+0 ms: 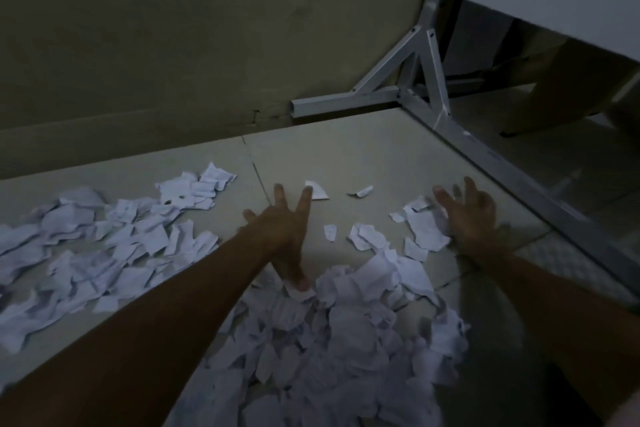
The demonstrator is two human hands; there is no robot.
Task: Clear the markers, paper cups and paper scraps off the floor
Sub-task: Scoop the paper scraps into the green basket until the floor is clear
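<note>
Dim tiled floor, left hand fingers spread wide, thumb touching paper scraps heaped at six o'clock, right hand splayed over scraps at three o'clock, more scattered at nine o'clock, metal table frame at one o'clock.

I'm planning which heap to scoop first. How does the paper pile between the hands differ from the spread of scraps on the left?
The near pile is heaped thick and crumpled, running down to the bottom edge; the left spread lies flatter and looser, with floor showing through. The left hand has its thumb on the near pile; neither hand touches the left spread. Both are torn white paper on the tiled floor.
</note>
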